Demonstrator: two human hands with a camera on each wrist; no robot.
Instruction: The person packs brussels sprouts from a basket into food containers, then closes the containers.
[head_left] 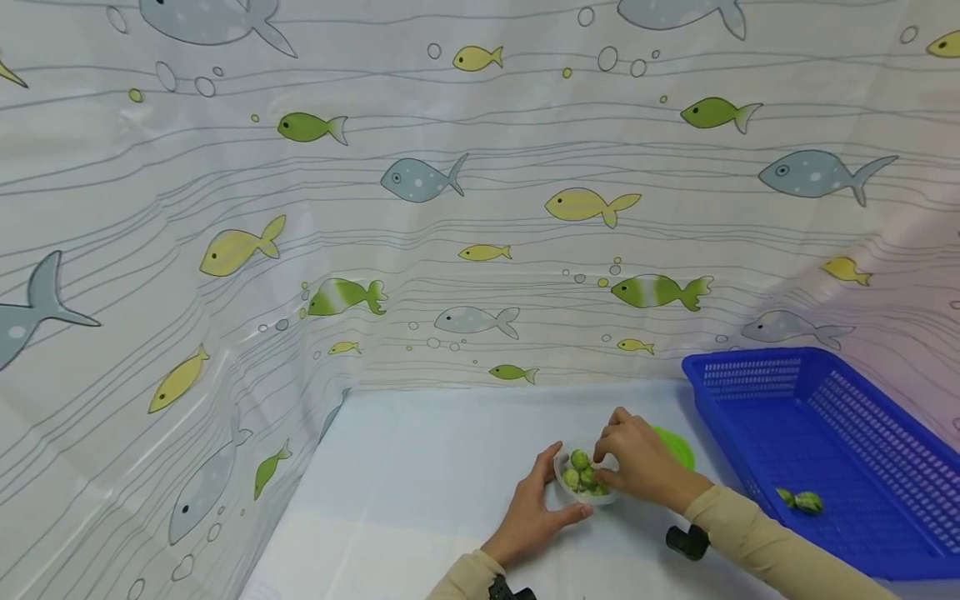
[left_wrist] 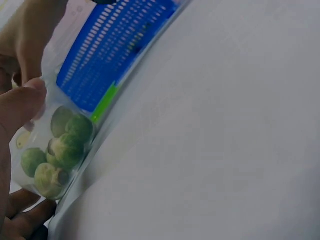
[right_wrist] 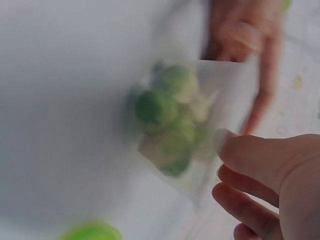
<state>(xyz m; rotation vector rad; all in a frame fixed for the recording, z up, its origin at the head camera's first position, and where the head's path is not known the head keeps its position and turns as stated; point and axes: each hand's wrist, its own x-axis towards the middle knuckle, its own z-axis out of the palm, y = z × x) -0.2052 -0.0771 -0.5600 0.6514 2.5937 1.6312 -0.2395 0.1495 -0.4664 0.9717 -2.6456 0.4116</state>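
Stretching along the right side of my right hand (head_left: 647, 465), the blue basket (head_left: 862, 467) has its long axis going from far to near, so this hand is the nearer one to it. My left hand (head_left: 527, 518) is on the opposite side and grasps the clear tub (head_left: 596, 501), its thumb at the near side and its fingers at the left. The green lid (head_left: 679, 450) lies just behind my right hand, partly covered by it. What matters most, I judge, is that the sprouts (head_left: 580, 475) inside the tub are just to the left of my right fingertips, while the basket is to the right. Being almost round, they show me no clear long axis. My right hand leans over the tub with fingers loosely bent, the thumb apart from them, and I see nothing held there. Two more sprouts (head_left: 808, 502) lie in the basket, well to the right of this hand.
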